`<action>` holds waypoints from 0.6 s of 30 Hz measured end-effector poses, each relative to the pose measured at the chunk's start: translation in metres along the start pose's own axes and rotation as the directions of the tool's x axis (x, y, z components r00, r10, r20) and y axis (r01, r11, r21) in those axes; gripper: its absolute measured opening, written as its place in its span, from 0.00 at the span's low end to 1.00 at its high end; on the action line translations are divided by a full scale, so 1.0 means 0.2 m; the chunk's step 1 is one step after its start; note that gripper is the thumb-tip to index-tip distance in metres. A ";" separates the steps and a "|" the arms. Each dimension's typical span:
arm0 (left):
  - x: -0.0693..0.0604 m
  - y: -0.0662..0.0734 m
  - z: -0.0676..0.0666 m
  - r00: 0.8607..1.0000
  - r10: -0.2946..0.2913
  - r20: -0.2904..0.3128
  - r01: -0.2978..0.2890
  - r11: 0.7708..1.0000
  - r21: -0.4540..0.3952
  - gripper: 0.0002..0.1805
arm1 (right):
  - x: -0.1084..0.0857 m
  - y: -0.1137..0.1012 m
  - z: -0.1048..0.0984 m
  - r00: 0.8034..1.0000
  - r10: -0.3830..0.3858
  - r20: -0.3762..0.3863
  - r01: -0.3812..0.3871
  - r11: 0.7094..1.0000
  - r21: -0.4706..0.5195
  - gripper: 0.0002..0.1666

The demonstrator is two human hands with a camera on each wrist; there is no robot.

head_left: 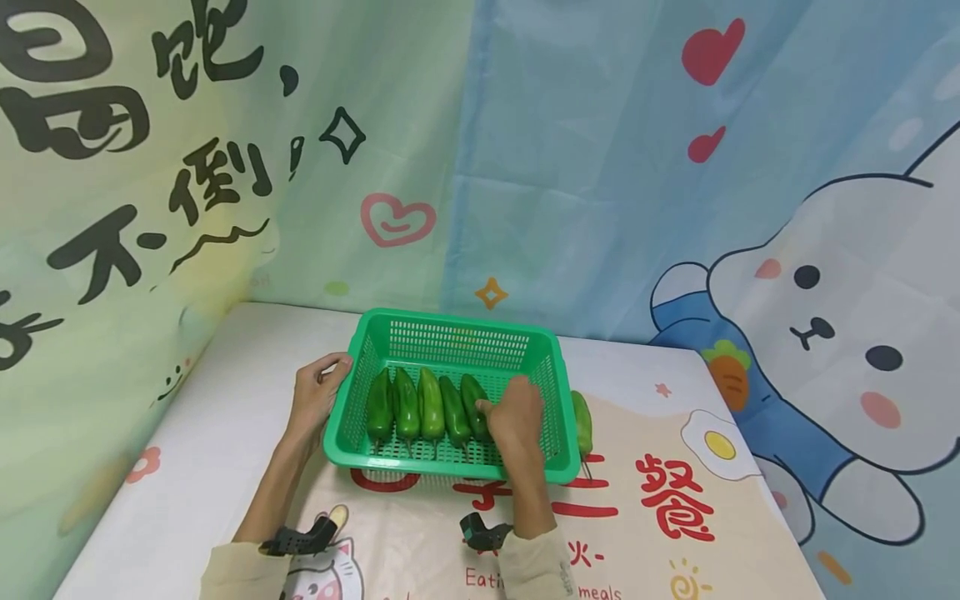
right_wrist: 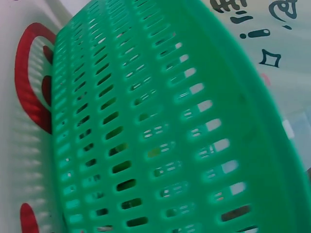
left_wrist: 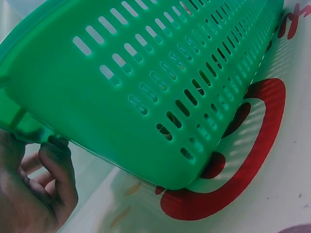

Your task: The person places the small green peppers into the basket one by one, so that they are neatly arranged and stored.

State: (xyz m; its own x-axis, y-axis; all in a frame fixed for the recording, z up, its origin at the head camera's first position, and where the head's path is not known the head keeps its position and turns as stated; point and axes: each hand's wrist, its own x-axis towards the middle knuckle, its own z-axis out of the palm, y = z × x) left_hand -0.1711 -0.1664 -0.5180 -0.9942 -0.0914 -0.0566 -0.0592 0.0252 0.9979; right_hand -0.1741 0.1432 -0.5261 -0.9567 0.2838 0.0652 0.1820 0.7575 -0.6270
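Note:
A green plastic basket (head_left: pixel 450 477) with slotted walls stands on the table. Several green peppers (head_left: pixel 431 404) lie side by side in it, stems toward the near side. My left hand (head_left: pixel 315 396) holds the basket's left rim; in the left wrist view its thumb and fingers pinch the edge. Inside the basket at the right, my right hand (head_left: pixel 517 412) is lowered with bent fingers, its thumb touching the rightmost visible pepper (head_left: pixel 474 404). Whatever lies under that palm is hidden, and the right wrist view shows only the basket's slotted wall (right_wrist: pixel 121 121).
Another green pepper (head_left: pixel 582 423) lies on the table just outside the basket's right wall. A printed cloth (head_left: pixel 622 533) with red characters covers the tabletop. Behind the table hangs a printed curtain (head_left: pixel 562 183).

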 end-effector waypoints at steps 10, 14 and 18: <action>0.00 0.00 0.00 1.000 0.002 0.002 -0.002 1.000 0.011 0.26 | -0.09 -0.09 -0.17 0.997 -0.008 -0.083 0.016 0.995 0.099 0.21; 0.00 0.00 0.00 1.000 0.002 0.004 -0.002 1.000 0.005 0.26 | -0.18 -0.22 -0.32 0.995 0.017 -0.100 -0.003 0.991 0.136 0.27; 0.00 0.00 0.00 1.000 -0.003 0.006 0.003 1.000 0.007 0.27 | -0.20 -0.25 -0.39 0.995 0.024 -0.102 -0.007 0.987 0.158 0.25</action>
State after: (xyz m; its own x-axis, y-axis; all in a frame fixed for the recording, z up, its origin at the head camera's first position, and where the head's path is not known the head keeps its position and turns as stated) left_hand -0.1718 -0.1666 -0.5189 -0.9946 -0.0851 -0.0596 -0.0625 0.0318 0.9975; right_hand -0.1266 0.1401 -0.4369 -0.9239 0.3602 0.1290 0.1510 0.6530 -0.7422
